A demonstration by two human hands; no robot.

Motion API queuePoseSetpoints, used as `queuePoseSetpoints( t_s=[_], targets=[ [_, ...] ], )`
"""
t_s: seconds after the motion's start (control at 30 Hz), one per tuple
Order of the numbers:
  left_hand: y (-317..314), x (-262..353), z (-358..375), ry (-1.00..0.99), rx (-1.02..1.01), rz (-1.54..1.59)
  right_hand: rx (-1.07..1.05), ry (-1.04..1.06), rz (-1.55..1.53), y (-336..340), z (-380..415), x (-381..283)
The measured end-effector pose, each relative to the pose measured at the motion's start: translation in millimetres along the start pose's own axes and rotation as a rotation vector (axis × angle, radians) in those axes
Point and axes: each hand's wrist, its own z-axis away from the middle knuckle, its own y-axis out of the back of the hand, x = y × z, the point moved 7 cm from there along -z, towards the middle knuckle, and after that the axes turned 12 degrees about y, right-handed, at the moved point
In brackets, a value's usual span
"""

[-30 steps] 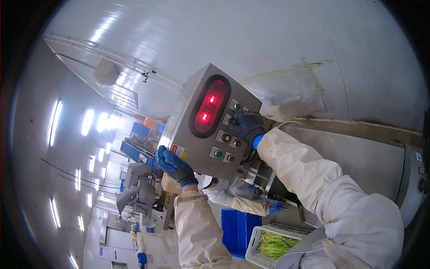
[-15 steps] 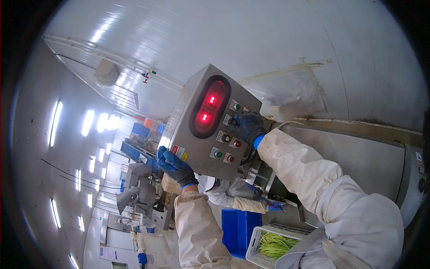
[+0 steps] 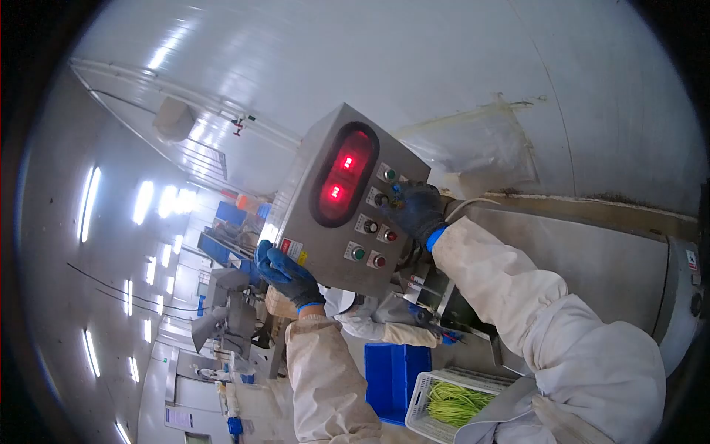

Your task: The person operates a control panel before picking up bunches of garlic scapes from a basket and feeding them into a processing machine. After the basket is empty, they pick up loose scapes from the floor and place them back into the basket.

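Note:
A grey metal control box (image 3: 325, 259) with a red lit display (image 3: 345, 175) and several knobs and buttons fills the centre of the view. My left hand (image 3: 287, 275), in a blue and dark glove, rests against the box's lower left edge, beside a red and yellow label (image 3: 293, 249). Its fingers are stretched out and it grips nothing. On the panel's right side, my right hand (image 3: 416, 211), gloved the same way, has its fingertips by a black knob (image 3: 380, 200). Those fingers partly overlap the panel, and whether they grip the knob is unclear.
Below the box are a blue crate (image 3: 397, 377) and a white basket (image 3: 418, 403) holding green stems (image 3: 455, 403). A co-worker in white (image 3: 370, 328) bends behind them. A metal machine housing (image 3: 569, 259) stands at the right, with further equipment (image 3: 240, 322) at the left.
My right hand has shifted slightly on the panel and its fingers have loosened from around the black knob. My left hand stays at the box's edge.

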Motion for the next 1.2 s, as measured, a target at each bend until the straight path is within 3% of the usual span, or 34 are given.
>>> queuePoseSetpoints(
  t_s=[0.23, 0.3, 0.53, 0.6, 0.7, 0.8, 1.03, 1.2],
  targets=[
    [0.2, -1.9, 1.5, 0.009, -0.025, 0.002, 0.024, 0.076, -0.233, 0.2, 31.3, -18.3],
    [0.8, 0.3, 4.6, 0.007, 0.004, -0.009, -0.119, 0.121, -0.163, -12.6, 33.7, -28.4],
    [-0.4, 4.4, 3.4, 0.020, -0.030, 0.012, -0.103, 0.083, -0.103, -23.5, 33.4, -34.5],
    [0.1, 5.5, 4.0, 0.017, -0.023, 0.017, -0.236, -0.002, -0.197, -32.3, 32.0, -32.4],
    [0.3, 5.5, 3.2, 0.021, -0.022, 0.006, -0.275, 0.009, -0.218, -31.4, 30.8, -38.2],
    [-0.5, 3.2, 1.7, 0.004, -0.032, -0.043, -0.177, 0.047, -0.123, -21.1, 30.5, -47.1],
    [0.5, 2.5, 3.0, 0.009, -0.016, -0.015, -0.236, 0.016, -0.124, -28.5, 30.1, -46.4],
    [-0.4, -3.0, 0.7, 0.006, -0.024, -0.012, -0.145, 0.060, -0.135, -25.9, 30.3, -47.2]
  ],
)
